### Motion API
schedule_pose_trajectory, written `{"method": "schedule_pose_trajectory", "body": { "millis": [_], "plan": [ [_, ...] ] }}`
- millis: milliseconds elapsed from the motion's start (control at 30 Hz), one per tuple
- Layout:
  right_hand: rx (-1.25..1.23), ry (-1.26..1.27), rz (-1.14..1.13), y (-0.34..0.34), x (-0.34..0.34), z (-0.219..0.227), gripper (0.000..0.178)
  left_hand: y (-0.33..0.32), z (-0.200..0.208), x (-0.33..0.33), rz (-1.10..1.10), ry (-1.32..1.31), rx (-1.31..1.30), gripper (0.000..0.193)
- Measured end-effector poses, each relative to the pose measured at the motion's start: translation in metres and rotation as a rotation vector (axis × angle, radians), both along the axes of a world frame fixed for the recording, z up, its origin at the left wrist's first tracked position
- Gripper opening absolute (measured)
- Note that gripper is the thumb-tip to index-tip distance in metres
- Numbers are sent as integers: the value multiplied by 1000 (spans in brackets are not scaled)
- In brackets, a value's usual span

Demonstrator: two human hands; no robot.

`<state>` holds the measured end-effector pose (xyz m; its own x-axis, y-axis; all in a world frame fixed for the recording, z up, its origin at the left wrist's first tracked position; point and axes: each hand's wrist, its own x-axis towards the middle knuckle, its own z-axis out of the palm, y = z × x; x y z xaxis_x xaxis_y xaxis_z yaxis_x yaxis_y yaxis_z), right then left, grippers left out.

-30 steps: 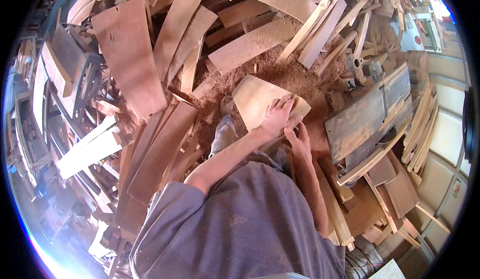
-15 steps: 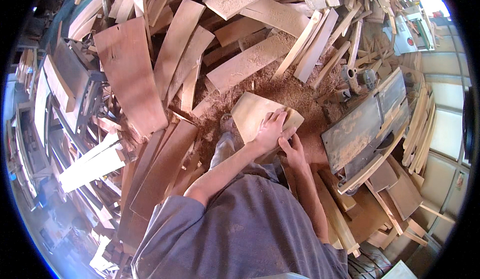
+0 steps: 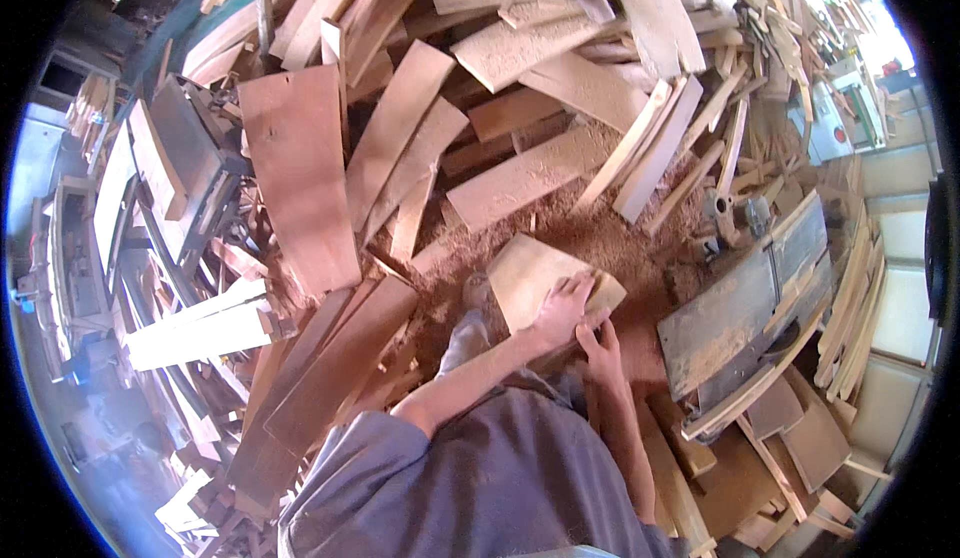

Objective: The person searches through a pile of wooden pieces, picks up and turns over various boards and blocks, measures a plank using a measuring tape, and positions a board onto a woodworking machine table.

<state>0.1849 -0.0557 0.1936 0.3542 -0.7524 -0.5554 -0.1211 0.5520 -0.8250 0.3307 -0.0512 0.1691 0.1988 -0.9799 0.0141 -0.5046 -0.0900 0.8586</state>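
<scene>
A pale, flat wooden board (image 3: 525, 268) with angled corners is in front of my body, between both hands. My left hand (image 3: 565, 305) lies across the board's face toward its right end, fingers bent and close together against the wood. Beside it, my right hand (image 3: 600, 346) is closed on the board's near right edge, thumb up by the left hand. The underside of the board and some of the right fingers are hidden. Below the board's left corner, a dusty shoe (image 3: 477, 291) and trouser leg show on the sawdust.
Sawdust (image 3: 560, 220) and heaped planks surround me. A wide reddish board (image 3: 300, 173) leans at the left, near bright white lumber (image 3: 200, 328). To the right stands a dusty metal-topped machine (image 3: 722, 303), with a motor-like part (image 3: 758, 216) behind it and long strips (image 3: 850, 308) beyond.
The whole view has shifted, so the surroundings sit lower and somewhat to the right. Both hands stay on the board with nearly the same hold.
</scene>
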Motion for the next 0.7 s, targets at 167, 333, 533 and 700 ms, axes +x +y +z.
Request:
{"method": "schedule_pose_trajectory", "body": {
  "millis": [167,333,533,700],
  "plan": [
    [-37,85,76,3,-8,-4,52,3,-5,-3,-22,28,10,72],
    [41,59,12,3,5,5,64,3,-1,5,0,66,8,69],
    [70,47,-41,4,-4,-16,72,-4,5,8,-93,51,124,70],
    [81,43,-25,1,4,-4,70,-3,15,14,-86,64,111,70]
  ]
}}
